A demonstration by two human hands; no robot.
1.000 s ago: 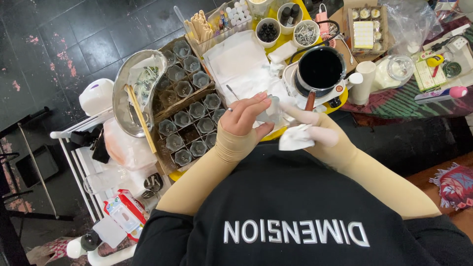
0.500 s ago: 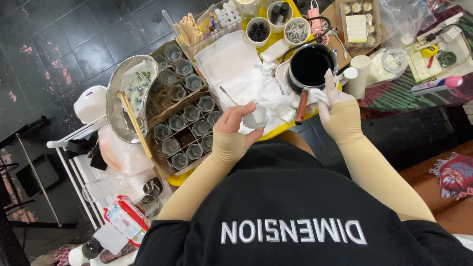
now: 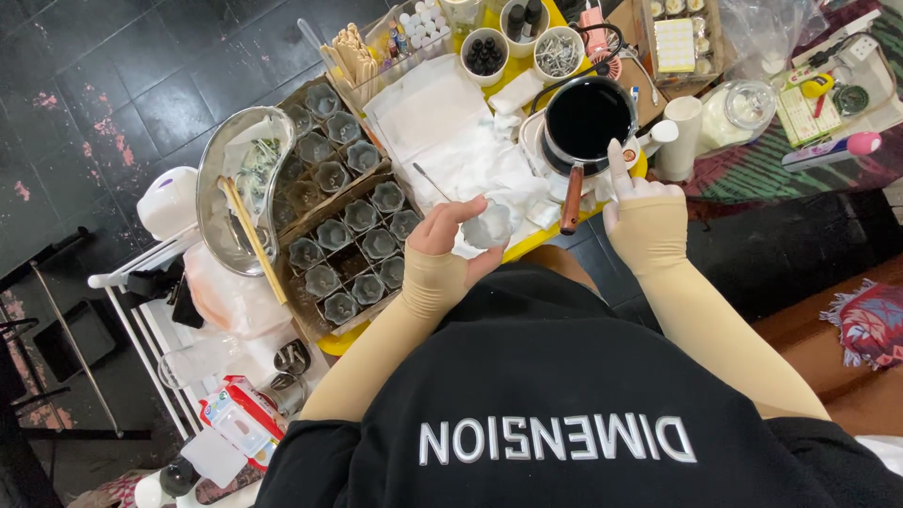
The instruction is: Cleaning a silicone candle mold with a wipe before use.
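Glass cup (image 3: 487, 224) sits clasped in your left hand (image 3: 450, 246), over the near edge of the yellow table (image 3: 523, 246) (white tissues (image 3: 470, 160) lie just beyond). Your right hand (image 3: 640, 214) holds nothing, fingers loosely apart, one raised beside the black saucepan (image 3: 587, 120).

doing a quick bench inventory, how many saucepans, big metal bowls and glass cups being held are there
black saucepan: 1
large metal bowl: 1
clear glass cup held in the left hand: 1
total: 3
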